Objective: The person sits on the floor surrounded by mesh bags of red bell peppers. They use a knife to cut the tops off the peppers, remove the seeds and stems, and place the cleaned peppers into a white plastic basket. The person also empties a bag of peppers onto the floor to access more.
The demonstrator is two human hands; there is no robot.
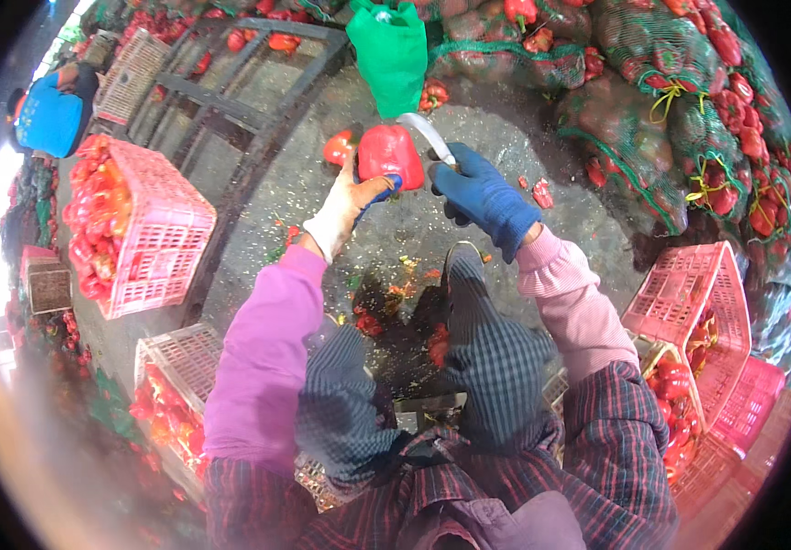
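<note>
Gripped in my left hand (pixel 340 206), which wears a white glove with blue at the fingertips, is a large red bell pepper (pixel 390 157). My right hand (pixel 486 194), in a blue knitted glove, holds a knife with a curved blade (pixel 427 133). The blade points up and left, just beside the pepper's upper right; whether it touches the skin I cannot tell. Most of the handle is hidden in my fist. Behind the pepper, a green bag (pixel 388 62) stands in front of me. An orange-red pepper (pixel 338 148) lies on the floor left of the held one.
Mesh sacks of peppers (pixel 619 130) are piled at the right. A pink crate of peppers (pixel 162 227) stands left by a dark slatted frame (pixel 213 103). Pink crates (pixel 677 295) stack at right. Pepper scraps (pixel 402 289) litter the concrete floor. A person in blue (pixel 52 113) is far left.
</note>
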